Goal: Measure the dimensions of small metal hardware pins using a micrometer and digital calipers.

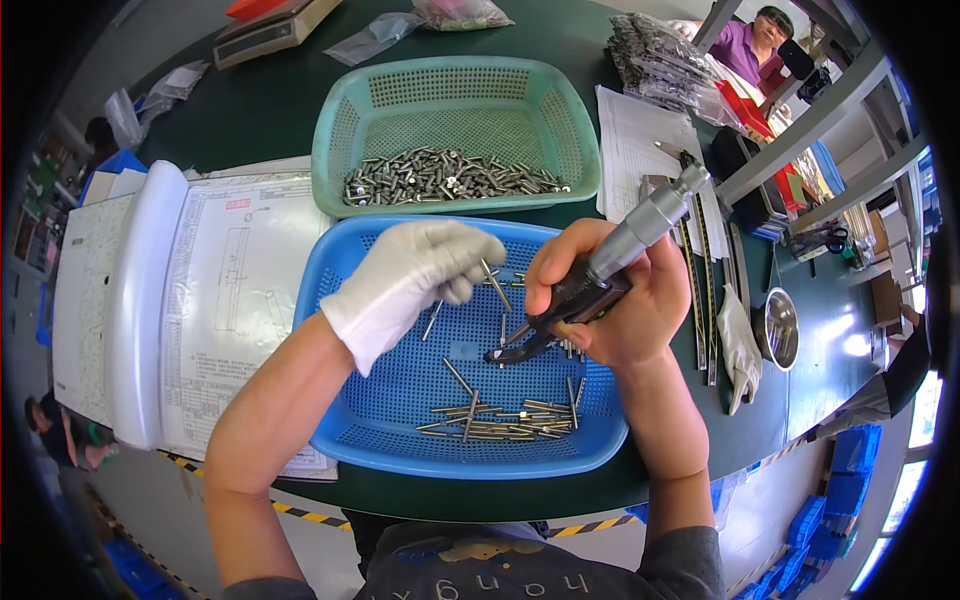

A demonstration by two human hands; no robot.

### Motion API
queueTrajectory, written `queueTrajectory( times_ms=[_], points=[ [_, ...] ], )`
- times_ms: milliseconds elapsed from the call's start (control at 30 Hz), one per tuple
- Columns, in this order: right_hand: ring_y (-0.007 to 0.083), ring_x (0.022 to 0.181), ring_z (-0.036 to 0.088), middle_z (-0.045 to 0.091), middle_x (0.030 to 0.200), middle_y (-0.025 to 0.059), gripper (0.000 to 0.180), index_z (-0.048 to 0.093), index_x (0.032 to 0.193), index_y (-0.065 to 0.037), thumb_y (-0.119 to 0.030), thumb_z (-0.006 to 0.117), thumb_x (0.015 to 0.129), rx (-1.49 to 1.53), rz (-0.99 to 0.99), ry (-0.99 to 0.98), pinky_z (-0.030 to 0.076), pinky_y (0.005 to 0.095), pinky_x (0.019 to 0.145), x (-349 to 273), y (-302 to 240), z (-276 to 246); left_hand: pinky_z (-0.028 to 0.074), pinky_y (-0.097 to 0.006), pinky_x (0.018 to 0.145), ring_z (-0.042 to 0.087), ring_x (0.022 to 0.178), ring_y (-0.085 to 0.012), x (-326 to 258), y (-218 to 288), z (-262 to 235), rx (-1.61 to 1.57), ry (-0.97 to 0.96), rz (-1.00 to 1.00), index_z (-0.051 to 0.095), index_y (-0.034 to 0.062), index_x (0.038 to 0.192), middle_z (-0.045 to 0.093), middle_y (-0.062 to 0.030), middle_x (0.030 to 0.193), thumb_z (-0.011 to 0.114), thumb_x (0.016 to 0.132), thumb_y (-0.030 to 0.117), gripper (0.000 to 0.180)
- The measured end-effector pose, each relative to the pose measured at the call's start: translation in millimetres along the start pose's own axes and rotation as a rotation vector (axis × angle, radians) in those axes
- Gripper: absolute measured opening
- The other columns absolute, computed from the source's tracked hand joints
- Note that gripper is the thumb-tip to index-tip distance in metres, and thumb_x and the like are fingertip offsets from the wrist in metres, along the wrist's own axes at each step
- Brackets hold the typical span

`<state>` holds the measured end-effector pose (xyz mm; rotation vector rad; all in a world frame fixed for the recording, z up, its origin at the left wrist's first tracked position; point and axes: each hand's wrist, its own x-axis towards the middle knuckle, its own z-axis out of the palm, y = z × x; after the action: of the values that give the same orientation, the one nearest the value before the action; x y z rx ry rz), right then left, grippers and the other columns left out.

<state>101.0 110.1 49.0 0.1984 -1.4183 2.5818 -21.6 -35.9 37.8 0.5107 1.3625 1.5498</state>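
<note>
My left hand (425, 262), in a white glove, is closed over the blue basket, pinching a thin metal pin (497, 286) that slants down from the fingertips. My bare right hand (645, 310) grips a micrometer (640, 230) with a silver barrel and a dark frame. Its measuring end points left and down over the basket, close to the pin; whether a piece sits between its jaws I cannot tell. Below both hands, the blue basket (392, 420) holds several loose pins (500, 424), mostly heaped near its front side. A few others lie partly hidden behind my hands.
Behind stands a green basket (450, 66) with many short metal pins (440, 178). At left lie a drawing sheet (240, 270) and a rolled plastic sheet (150, 300). To the right are calipers (690, 270), a white glove (738, 350) and a metal bowl (780, 328). A person (755, 45) sits beyond.
</note>
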Motion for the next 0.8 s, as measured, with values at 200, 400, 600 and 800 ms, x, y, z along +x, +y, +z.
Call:
queueTrajectory(
  times_ms=[200, 400, 600, 800],
  points=[
    [0.0145, 0.036, 0.037, 0.054, 0.069, 0.0210, 0.067, 0.049, 0.080, 0.005, -0.052, 0.015, 0.083, -0.034, -0.027, 0.273, 0.030, 0.0217, 0.032, -1.2, -4.8, 0.4, 0.039, -0.019, 0.060, 0.046, 0.064, -0.0068, -1.9, 3.3, 6.5, -0.171, -0.116, 0.095, 0.055, 0.0002, 0.084, 0.050, -0.0009, 0.071, 0.057, 0.081, 0.023, 0.023],
    [0.0147, 0.035, 0.035, 0.053, 0.069, 0.0196, 0.063, 0.049, 0.080, 0.004, -0.050, 0.016, 0.083, 0.039, -0.066, 0.283, 0.029, 0.0220, 0.031, 0.5, -3.3, 3.5, 0.041, -0.019, 0.059, 0.048, 0.062, -0.0062, -7.2, 4.0, 7.8, -0.018, -0.184, -0.039, 0.057, 0.0010, 0.084, 0.054, -0.0031, 0.077, 0.059, 0.079, 0.022, 0.022],
    [0.0150, 0.036, 0.041, 0.057, 0.070, 0.0209, 0.070, 0.052, 0.081, 0.006, -0.055, 0.017, 0.082, 0.146, -0.071, 0.189, 0.034, 0.0220, 0.036, -1.2, -0.7, -4.8, 0.041, -0.018, 0.057, 0.049, 0.062, -0.0062, -4.1, 4.1, 8.5, 0.066, -0.199, -0.050, 0.058, 0.0004, 0.083, 0.057, -0.0044, 0.078, 0.059, 0.079, 0.021, 0.021],
    [0.0144, 0.037, 0.041, 0.057, 0.071, 0.0211, 0.070, 0.051, 0.082, 0.006, -0.055, 0.018, 0.082, 0.145, -0.069, 0.134, 0.034, 0.0216, 0.035, -0.9, -0.4, -4.0, 0.040, -0.019, 0.056, 0.048, 0.062, -0.0072, -3.9, 1.1, 8.4, 0.120, -0.217, -0.078, 0.058, -0.0002, 0.083, 0.055, -0.0045, 0.076, 0.058, 0.080, 0.018, 0.019]
  ],
)
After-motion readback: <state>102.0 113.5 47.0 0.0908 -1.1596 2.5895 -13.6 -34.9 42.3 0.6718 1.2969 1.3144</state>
